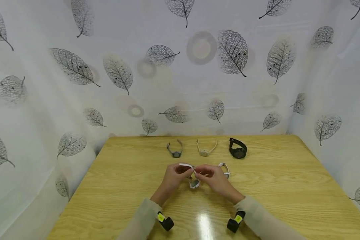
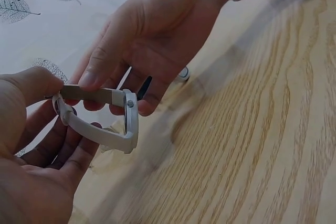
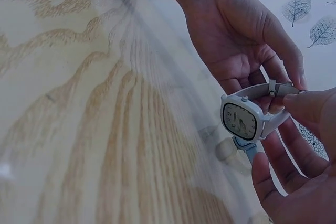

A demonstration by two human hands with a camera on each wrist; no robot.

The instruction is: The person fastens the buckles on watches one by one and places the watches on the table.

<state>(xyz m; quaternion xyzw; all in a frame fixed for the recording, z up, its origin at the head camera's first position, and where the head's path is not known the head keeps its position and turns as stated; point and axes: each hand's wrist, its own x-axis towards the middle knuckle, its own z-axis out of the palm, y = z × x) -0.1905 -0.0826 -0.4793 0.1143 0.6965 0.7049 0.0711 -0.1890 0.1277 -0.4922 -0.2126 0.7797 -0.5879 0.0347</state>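
Both hands hold a white wristwatch in the air above the table, its squarish face hanging below the fingers. The left hand pinches the strap near the buckle end between thumb and fingers. From the other side, the right hand also pinches the strap with thumb and fingertips. The strap forms a loop, with its ends meeting at the fingers. Fingertips hide part of the buckle, so I cannot tell whether it is fastened.
Behind the right hand lies another white watch, partly hidden. Farther back stand a grey-blue watch, a cream watch and a black watch in a row. A leaf-print curtain borders the wooden table.
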